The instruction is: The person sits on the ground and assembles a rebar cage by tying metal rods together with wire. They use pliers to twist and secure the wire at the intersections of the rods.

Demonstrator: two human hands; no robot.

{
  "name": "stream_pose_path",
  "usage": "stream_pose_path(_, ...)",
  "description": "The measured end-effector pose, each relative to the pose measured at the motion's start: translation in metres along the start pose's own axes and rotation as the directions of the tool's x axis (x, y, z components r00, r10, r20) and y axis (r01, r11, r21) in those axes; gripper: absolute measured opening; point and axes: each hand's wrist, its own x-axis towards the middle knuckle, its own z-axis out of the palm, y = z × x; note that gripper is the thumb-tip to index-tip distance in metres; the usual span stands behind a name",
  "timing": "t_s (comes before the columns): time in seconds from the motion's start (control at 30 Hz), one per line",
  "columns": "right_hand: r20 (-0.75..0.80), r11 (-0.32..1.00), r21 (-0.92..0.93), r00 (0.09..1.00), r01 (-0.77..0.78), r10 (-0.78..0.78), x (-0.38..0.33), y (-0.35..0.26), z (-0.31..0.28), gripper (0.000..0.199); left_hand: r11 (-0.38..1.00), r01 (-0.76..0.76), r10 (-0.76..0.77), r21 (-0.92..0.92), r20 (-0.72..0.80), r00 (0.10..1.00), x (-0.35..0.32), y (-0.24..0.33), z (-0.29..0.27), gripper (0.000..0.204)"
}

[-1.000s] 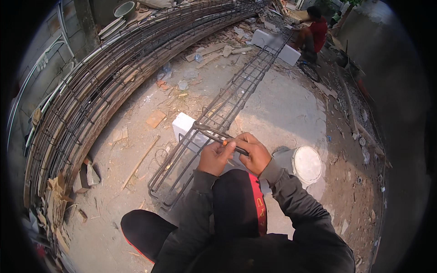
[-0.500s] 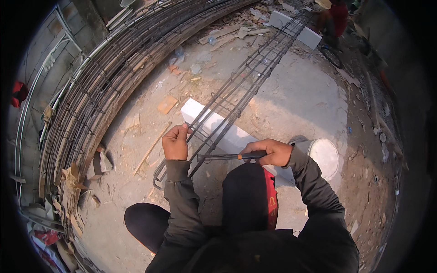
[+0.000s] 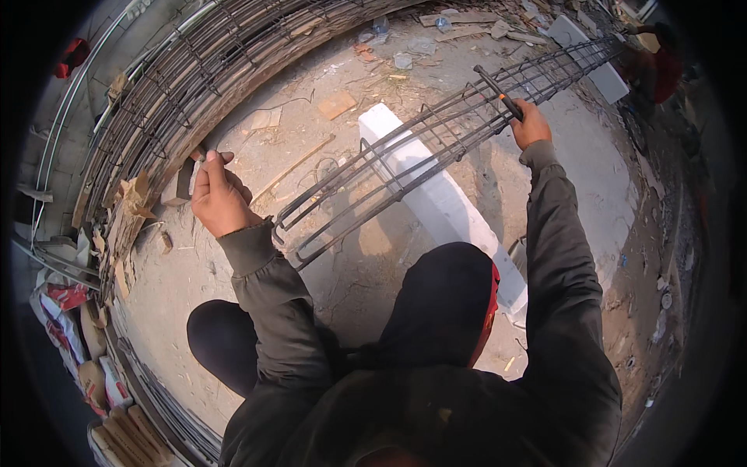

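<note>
Dusty pale concrete floor [image 3: 183, 268] spreads beneath us, gritty and littered with chips of wood. Across the upper left of the frame we see a long stack of steel bars [image 3: 198, 86], dark, rusty and ribbed with bent ties, bowed by the lens.

Our rebar cage [image 3: 461, 146] lies through the middle, its long axis slanting from just left of centre to the upper right. Its bars are thin, dark and rough, bound by rectangular hoops, and the near ends bend into rounded hooks. Under it, crosswise, sits a smooth white block [image 3: 450, 208] with crisp edges; a second white block [image 3: 572, 35] shows under its far end at the upper right.

Our right hand [image 3: 532, 124] is the nearer one, at the cage's lower edge right of centre; whether the skin touches steel we cannot tell. Our left hand [image 3: 220, 194] is raised left of centre, apart from the bars, and from it the cage lies to the right. Its fingers curl in toward the thumb; whether they pinch anything we cannot tell.

Smallest are the pincers [image 3: 490, 82], slim dark metal with an orange band, gripped in our right fist and pointing up-left over the cage.
</note>
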Motion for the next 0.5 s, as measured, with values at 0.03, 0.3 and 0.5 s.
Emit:
stream_pose_path(0.03, 0.012, 0.996, -0.084, 0.999, -0.032, 0.033, 0.016, 0.020, 0.002, 0.046, 1.000, -0.006, 0.008, -0.019, 0.077, 0.997, -0.011, 0.007, 0.006, 0.028)
stream_pose_path(0.3, 0.321, 0.403, 0.902, 0.867, -0.156, -0.381, -0.099, -0.191, -0.070, 0.058, 0.976, -0.067, 0.128, -0.205, 0.297, 0.946, -0.120, 0.024, 0.075, 0.029)
stream_pose_path(0.5, 0.082, -0.036, 0.996, 0.994, -0.080, 0.070, -0.131, -0.187, -0.122, 0.060, 0.989, 0.022, 0.108, -0.149, 0.806, 0.582, -0.204, -0.017, 0.095, 0.021)
